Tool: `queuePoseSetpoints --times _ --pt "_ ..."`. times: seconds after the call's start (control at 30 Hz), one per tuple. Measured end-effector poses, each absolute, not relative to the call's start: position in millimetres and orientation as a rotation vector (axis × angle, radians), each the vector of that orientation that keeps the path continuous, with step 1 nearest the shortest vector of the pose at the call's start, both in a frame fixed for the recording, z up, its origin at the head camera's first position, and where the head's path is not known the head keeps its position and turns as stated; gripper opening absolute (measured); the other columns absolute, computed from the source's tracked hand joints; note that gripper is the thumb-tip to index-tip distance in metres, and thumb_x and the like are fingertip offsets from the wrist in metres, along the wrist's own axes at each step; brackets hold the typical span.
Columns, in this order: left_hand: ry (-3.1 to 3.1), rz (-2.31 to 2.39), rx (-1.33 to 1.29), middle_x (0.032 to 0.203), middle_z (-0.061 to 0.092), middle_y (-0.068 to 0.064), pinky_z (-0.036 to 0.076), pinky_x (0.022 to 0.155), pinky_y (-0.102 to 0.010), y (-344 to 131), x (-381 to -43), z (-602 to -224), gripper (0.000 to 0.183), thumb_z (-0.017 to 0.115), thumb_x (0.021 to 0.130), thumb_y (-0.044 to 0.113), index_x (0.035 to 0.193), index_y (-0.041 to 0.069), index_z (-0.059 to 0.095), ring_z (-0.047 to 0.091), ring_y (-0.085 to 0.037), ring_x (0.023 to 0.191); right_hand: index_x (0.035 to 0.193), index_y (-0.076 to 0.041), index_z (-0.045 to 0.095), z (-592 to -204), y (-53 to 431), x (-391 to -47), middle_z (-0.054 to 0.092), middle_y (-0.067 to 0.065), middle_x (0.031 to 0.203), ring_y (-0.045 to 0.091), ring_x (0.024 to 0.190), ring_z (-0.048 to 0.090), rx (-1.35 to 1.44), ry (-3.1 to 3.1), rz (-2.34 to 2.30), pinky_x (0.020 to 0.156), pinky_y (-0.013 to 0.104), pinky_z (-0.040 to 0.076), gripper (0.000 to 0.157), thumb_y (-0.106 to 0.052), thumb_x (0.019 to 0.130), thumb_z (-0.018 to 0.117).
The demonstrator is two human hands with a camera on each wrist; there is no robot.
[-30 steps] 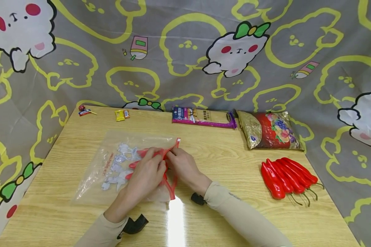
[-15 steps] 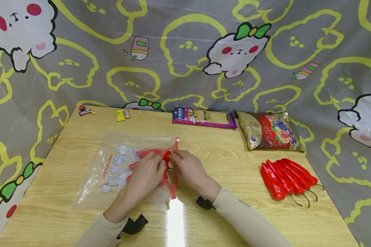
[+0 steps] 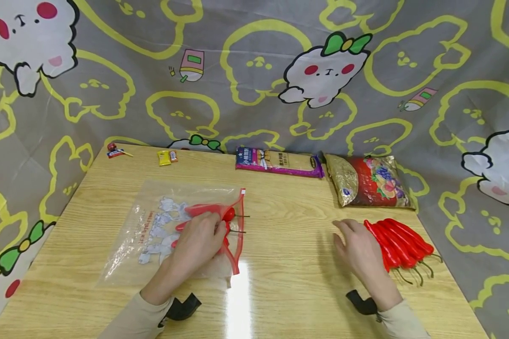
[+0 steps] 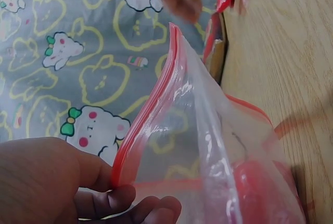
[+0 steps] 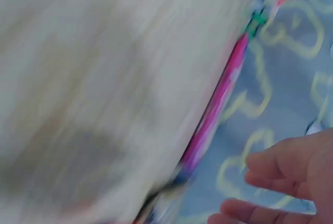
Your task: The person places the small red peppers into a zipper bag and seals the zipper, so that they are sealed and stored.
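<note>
Plastic bag (image 3: 163,223) runs sideways, mouth (image 3: 241,207) rightward, pinched by left grip (image 3: 201,238); right grip (image 3: 360,247) relaxed.

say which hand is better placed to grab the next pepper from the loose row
Probably the right hand: it holds nothing and is beside the loose red peppers, while the left hand pinches the clear bag near its mouth, farther from them.
</note>
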State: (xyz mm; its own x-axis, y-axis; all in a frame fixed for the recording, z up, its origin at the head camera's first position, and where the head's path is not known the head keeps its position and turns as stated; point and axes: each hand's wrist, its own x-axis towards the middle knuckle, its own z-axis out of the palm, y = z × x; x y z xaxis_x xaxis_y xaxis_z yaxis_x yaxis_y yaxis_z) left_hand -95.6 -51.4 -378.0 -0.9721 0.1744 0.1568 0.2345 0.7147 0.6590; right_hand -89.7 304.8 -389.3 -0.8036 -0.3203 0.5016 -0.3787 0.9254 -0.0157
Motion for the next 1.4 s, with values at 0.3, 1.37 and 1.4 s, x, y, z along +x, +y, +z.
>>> queuePoseSetpoints --times 0.3,1.37,1.4 --pt "-2.846 -1.105 -0.327 0.058 0.044 0.003 0.034 0.042 -0.024 -52 -95 -377 0.025 0.051 0.089 0.016 0.063 0.015 0.049 0.041 -0.01 0.048 0.095 0.006 0.058 -401 372 -64 0.049 0.028 0.074 0.044 0.057 0.047 0.111 -2.678 -0.047 0.042 0.052 0.037 0.038 -0.013 0.066 0.072" --pt "-2.876 -1.183 -0.313 0.049 0.044 0.003 0.03 0.033 -0.021 -52 -95 -376 0.024 0.048 0.092 0.019 0.069 0.013 0.049 0.04 -0.008 0.036 0.109 -0.013 0.06 -370 249 -74 0.064 -0.004 0.096 0.004 0.072 0.055 0.688 -2.837 0.809 0.061 0.025 0.05 0.038 -0.019 0.075 0.075" --pt "-2.88 -1.186 -0.312 0.049 0.044 0.003 0.029 0.033 -0.021 -52 -95 -376 0.023 0.048 0.092 0.019 0.069 0.013 0.049 0.04 -0.008 0.036 0.11 -0.014 0.06 -369 239 -75 0.063 -0.006 0.098 0.003 0.075 0.056 0.736 -2.837 0.857 0.064 0.026 0.051 0.037 -0.019 0.076 0.074"
